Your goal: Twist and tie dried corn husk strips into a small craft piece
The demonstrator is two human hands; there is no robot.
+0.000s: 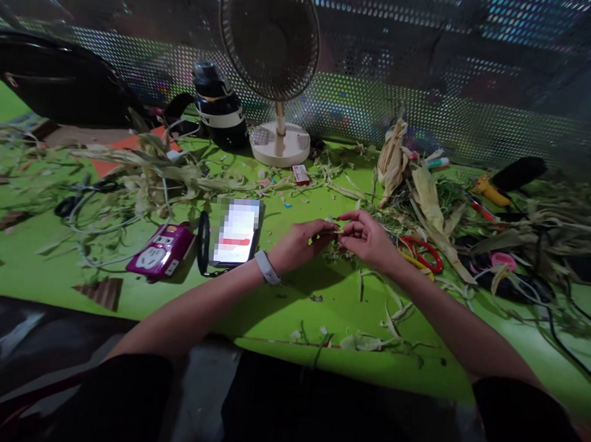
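My left hand (301, 245) and my right hand (367, 239) meet over the green table (290, 307). Between their pinched fingertips runs a thin pale strip (339, 233), which looks like dried plant fibre; its exact kind is too small to make out. Both hands are closed on it, the left from one end and the right from the other. Dried corn husks (430, 196) lie beyond my right hand. Close by its wrist is a red looped handle (431, 252). To the left of my left hand, a lit phone (237, 231) leans beside a dark ring.
A fan (280, 147) and a dark bottle (226, 120) stand at the back, near a black bag (63, 83). A purple socket box (161, 249) with a white cable sits left. Husk scraps (178, 174) litter the table. A yellow-and-black tool (508, 180) lies right.
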